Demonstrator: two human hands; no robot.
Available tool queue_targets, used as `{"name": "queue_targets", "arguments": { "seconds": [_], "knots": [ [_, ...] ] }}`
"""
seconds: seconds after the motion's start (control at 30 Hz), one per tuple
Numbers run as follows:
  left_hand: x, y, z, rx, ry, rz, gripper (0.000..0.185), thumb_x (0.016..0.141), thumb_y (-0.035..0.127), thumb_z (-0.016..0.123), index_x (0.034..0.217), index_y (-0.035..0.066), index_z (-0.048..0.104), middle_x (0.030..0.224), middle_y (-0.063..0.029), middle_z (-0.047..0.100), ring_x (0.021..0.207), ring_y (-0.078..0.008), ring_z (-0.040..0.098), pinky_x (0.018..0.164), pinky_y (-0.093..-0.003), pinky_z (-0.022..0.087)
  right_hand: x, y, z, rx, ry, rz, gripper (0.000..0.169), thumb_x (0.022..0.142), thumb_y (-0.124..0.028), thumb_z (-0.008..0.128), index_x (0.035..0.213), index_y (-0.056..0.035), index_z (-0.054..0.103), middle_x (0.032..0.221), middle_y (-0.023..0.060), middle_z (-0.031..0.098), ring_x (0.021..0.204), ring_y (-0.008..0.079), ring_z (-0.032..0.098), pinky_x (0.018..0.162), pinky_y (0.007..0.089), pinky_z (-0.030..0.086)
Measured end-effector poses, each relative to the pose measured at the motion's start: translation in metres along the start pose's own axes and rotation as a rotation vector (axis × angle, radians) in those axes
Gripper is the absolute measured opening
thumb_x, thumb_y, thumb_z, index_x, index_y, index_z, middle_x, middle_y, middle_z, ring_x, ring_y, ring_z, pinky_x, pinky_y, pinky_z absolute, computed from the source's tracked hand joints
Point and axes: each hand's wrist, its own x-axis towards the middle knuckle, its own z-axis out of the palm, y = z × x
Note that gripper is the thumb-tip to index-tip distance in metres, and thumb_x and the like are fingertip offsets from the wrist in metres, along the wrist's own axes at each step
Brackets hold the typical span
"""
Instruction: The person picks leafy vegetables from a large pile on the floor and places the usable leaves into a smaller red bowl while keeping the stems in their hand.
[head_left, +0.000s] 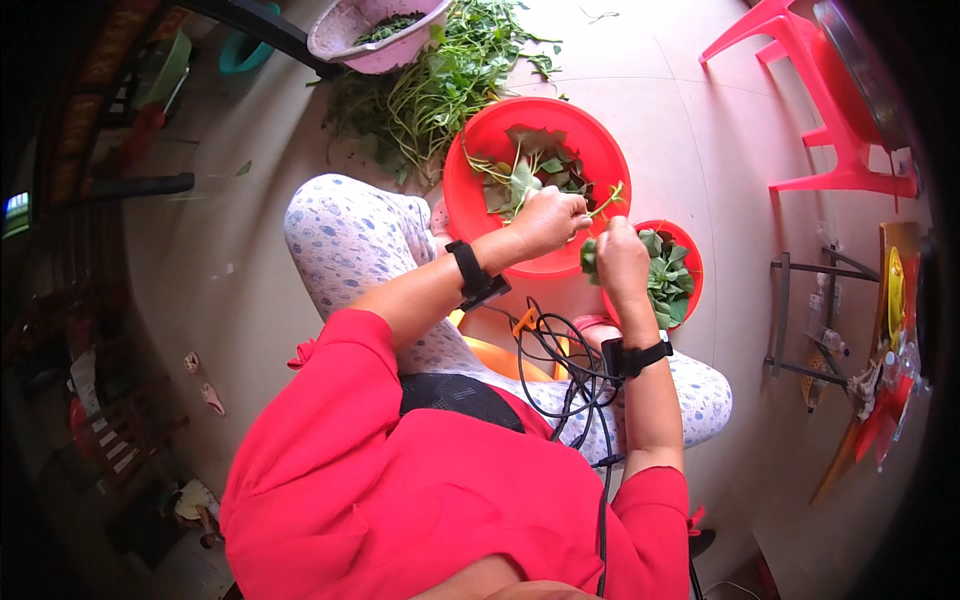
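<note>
Over the large red plastic basin (463, 214), my left hand (553, 217) grips leafy green stems (525, 182). Close to its right, my right hand (624, 251) is closed on greens, with a dark green leaf (589, 260) showing at its left side. A thin stem (609, 201) extends between the hands above the basin's right part. Loose leaves (559, 169) lie in the large basin. Beside it, partly behind my right hand and forearm, stands a smaller red container (699, 264) with picked green leaves (670, 281) inside.
A heap of leafy stems (442, 90) lies on the floor beyond the large basin, beside a pink basin (379, 56) holding dark greens. Black cables (559, 360) hang between my forearms over my lap. A pink plastic stool (817, 97) stands at the right, and a yellow-orange seat (502, 360) is below me.
</note>
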Motion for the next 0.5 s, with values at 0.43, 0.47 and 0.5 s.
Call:
{"name": "queue_targets", "arguments": {
  "seconds": [0.43,0.47,0.5],
  "knots": [
    [0.038,-0.055,-0.130,0.977,0.713,-0.289,0.037,0.079,0.038,0.065,0.103,0.009,0.061,0.102,-0.0106,0.062,0.103,-0.0267,0.052,0.090,-0.0427,0.034,-0.029,0.157,0.051,0.196,0.093,0.837,0.029,0.093,-0.023,0.044,0.095,0.0041,0.055,0.097,0.0291,0.060,0.093,0.0444,0.057,0.080,0.0518,0.044],
    [0.046,-0.067,-0.135,1.026,0.835,-0.325,0.045,0.077,0.039,0.067,0.108,0.008,0.057,0.108,-0.0105,0.059,0.108,-0.0265,0.048,0.093,-0.0424,0.033,-0.033,0.157,0.053,0.176,0.034,0.849,0.030,0.092,-0.023,0.044,0.096,0.0045,0.055,0.099,0.0294,0.059,0.095,0.0443,0.057,0.081,0.0518,0.044],
    [0.052,-0.078,-0.136,1.071,0.957,-0.355,0.053,0.075,0.040,0.069,0.114,0.008,0.053,0.115,-0.0104,0.056,0.114,-0.0263,0.045,0.096,-0.0421,0.031,-0.035,0.159,0.056,0.154,-0.022,0.865,0.030,0.092,-0.023,0.045,0.097,0.0049,0.055,0.101,0.0296,0.059,0.096,0.0441,0.057,0.081,0.0518,0.044]
  ]
}}
